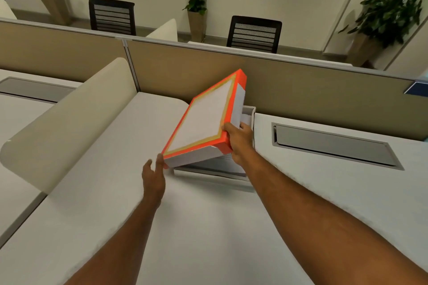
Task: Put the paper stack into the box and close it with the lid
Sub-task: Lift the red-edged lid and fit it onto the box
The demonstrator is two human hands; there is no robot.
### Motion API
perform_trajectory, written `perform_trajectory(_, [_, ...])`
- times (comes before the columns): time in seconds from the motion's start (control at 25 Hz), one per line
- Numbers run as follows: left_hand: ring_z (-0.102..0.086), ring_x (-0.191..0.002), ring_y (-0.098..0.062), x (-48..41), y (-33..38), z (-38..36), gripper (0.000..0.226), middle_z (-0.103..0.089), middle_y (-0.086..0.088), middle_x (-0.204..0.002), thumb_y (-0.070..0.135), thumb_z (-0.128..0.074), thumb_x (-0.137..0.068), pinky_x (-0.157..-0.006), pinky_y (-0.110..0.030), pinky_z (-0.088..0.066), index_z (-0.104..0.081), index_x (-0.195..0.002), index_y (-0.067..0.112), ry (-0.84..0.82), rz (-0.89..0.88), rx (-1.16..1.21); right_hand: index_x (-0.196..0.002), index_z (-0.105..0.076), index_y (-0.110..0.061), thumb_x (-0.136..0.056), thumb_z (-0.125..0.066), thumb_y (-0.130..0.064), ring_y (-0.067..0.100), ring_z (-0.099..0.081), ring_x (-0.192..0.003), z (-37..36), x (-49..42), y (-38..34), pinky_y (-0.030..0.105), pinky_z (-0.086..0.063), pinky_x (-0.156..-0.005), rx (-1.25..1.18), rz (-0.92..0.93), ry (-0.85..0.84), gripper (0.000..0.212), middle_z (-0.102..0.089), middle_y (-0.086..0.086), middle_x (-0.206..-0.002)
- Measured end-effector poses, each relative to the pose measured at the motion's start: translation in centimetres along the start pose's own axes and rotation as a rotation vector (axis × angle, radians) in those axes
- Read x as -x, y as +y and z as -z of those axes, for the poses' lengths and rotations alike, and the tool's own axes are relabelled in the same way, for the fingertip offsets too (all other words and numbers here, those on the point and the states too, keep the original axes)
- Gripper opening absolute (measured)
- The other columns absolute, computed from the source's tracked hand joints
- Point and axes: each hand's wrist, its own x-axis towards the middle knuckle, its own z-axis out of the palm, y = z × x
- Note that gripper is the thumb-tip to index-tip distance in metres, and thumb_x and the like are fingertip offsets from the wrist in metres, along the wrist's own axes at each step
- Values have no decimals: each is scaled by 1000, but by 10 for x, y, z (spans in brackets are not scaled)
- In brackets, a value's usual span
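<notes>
An orange-edged lid [203,118] with a white top and a gold border hangs tilted over the white box [215,172] on the desk. My right hand [238,141] grips the lid's near right corner. My left hand [154,177] is open, its fingertips touching the lid's near left corner. The box lies mostly hidden under the lid; only its near rim and its far right corner show. White sheets, the paper stack [228,163], show inside the box under the lid's raised edge.
A rounded cream divider [69,122] stands to the left. A tan partition wall [301,90] runs along the back of the white desk [208,227]. A grey cable hatch [333,146] is set into the desk on the right.
</notes>
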Motion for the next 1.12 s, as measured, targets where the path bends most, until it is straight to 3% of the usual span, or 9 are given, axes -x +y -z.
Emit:
perform_trajectory(0.08, [-48, -126, -26, -3, -9, -3, 76, -48, -13, -147, 68, -35, -92, -105, -40, -35, -46, -141, 11, -56, 165, 52, -129, -54, -12, -85, -70, -18, 32, -67, -108, 17, -6, 15, 47, -59, -89, -58, -37, 12, 48, -66, 13, -123])
perform_trajectory(0.2, [-48, -132, -30, -5, -5, -10, 65, -51, -8, -145, 62, -33, -96, -109, -48, -35, -46, -142, 17, -100, 164, 142, -131, -53, -15, -88, -69, -22, 32, -69, -105, 34, -15, 33, 40, -61, -78, -92, -87, -17, 46, -68, 10, -121])
perform_trajectory(0.4, [-51, -129, -32, -16, 7, -22, 57, -55, -6, -139, 58, -37, -97, -109, -53, -40, -48, -139, 21, -45, 140, 124, -126, -58, -12, -91, -63, -28, 30, -71, -98, 53, -32, 50, 37, -60, -78, -38, -138, 24, 39, -71, 13, -116])
perform_trajectory(0.64, [-62, -101, -27, -29, 10, -35, 48, -66, -2, -105, 61, -43, -93, -96, -47, -49, -61, -108, 20, -10, 116, 45, -127, -57, -15, -95, -58, -29, 29, -70, -99, 78, -49, 63, 42, -61, -86, 179, -113, 113, 35, -68, 8, -119])
perform_trajectory(0.8, [-61, -101, -28, -24, 6, -44, 40, -65, -7, -107, 47, -54, -95, -90, -42, -51, -61, -112, 11, 13, 114, 32, -130, -58, -18, -96, -58, -22, 17, -68, -85, 90, -44, 73, 21, -58, -59, 202, -25, 147, 34, -66, -6, -103])
perform_trajectory(1.12, [-61, -100, -23, -9, 4, -45, 44, -68, -5, -112, 43, -49, -99, -96, -42, -49, -66, -125, 12, 13, -3, -9, -134, -58, -22, -97, -57, -24, 15, -69, -87, 96, -26, 90, 17, -57, -57, 157, 48, 164, 36, -68, -1, -114])
